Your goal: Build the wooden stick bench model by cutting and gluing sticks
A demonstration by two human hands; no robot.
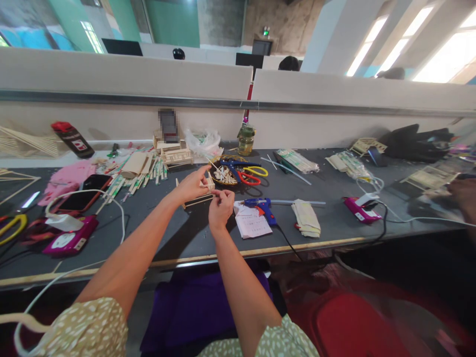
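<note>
A small frame of thin wooden sticks [201, 200] stands on the dark desk in front of me. My left hand [191, 187] reaches over it from the left, with its fingers closed at the frame's right end. At the same corner, my right hand [222, 210] is closed in a pinch, and whatever lies between its fingertips is too small to make out. Just behind the hands is a bowl of short stick pieces [224, 174], with blue-handled scissors [238, 162] across it. To the right, a blue glue gun [262, 207] rests partly on a sheet of paper with writing [253, 225].
A folded cloth [307, 218] and a glass jar [246, 140] are to the right. Bundles of sticks [143, 171], a phone [86, 192] and a pink power strip [70, 238] occupy the left. White cables cross the desk. Another person's hand [463, 191] is at the far right.
</note>
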